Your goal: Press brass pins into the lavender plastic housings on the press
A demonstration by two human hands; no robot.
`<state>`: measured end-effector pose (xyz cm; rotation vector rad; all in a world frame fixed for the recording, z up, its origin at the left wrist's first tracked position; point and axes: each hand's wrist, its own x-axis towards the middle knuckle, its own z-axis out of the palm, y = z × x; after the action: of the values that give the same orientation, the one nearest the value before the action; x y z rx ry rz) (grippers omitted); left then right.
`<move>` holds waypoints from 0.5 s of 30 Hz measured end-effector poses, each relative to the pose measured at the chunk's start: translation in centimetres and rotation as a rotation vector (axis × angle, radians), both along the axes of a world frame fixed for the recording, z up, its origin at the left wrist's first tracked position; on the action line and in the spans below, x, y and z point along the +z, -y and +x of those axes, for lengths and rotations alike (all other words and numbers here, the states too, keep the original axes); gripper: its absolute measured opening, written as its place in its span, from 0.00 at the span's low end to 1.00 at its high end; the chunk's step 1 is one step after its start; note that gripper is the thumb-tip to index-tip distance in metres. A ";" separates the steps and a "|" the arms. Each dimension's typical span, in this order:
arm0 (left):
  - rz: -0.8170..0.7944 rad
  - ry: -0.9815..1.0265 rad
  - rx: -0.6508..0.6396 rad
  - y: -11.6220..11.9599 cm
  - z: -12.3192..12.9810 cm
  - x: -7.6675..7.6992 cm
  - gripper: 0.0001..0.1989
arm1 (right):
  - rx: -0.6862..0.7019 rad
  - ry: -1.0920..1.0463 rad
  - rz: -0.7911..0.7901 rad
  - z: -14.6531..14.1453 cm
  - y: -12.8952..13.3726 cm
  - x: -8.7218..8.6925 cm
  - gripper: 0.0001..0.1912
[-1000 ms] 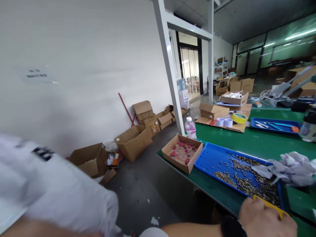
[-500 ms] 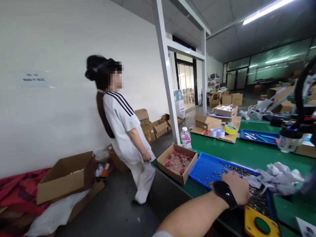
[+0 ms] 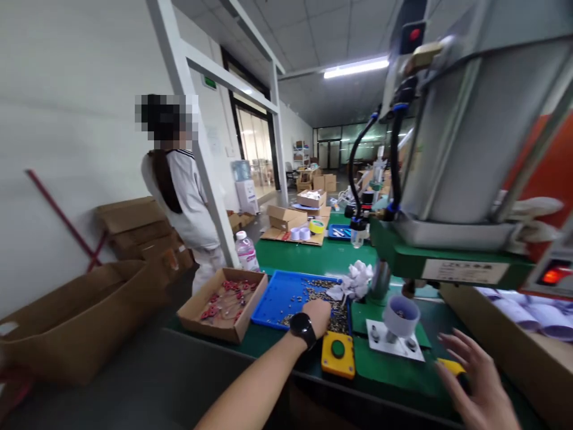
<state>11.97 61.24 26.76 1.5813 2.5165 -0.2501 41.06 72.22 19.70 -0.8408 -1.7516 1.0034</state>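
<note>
My left hand (image 3: 317, 316), with a black watch on its wrist, reaches into the blue tray (image 3: 274, 291) among small metal parts (image 3: 316, 289). Its fingers curl downward, and their tips are hidden. At the lower right, my right hand (image 3: 481, 382) is open with fingers apart, over a partly covered yellow button box (image 3: 452, 365). Between the hands, a white plastic ring (image 3: 401, 319) sits on a metal plate (image 3: 373, 346) beneath the press (image 3: 452, 257). Another yellow box with a green button (image 3: 338, 352) stands just beside my left hand.
Left of the tray is a cardboard box (image 3: 192, 325) of red wired parts, with a pink-labelled bottle (image 3: 247, 251) behind. Crumpled white paper (image 3: 358, 279) lies at the tray's far right. White rings fill a carton (image 3: 474, 322) on the right. A person (image 3: 179, 191) stands beyond the frame post.
The view has swung right, bringing the press, the white ring and my right hand into sight. My left hand stays in the tray. The person has turned further away.
</note>
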 end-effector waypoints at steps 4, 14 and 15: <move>-0.019 -0.020 0.000 -0.4 -0.2 0.2 0.09 | 0.320 -0.130 -0.153 -5.0 -0.2 3.6 0.43; 0.094 -0.024 0.000 -0.4 -0.8 0.4 0.10 | -0.029 -0.482 0.027 -8.6 5.2 4.8 0.41; 0.107 -0.020 0.005 -0.5 -0.8 0.3 0.10 | -0.015 -0.478 0.065 -8.3 5.9 4.7 0.40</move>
<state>11.17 61.73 27.11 1.6182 2.5890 -0.1328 32.76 66.35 24.40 -0.5167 -1.3577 1.0323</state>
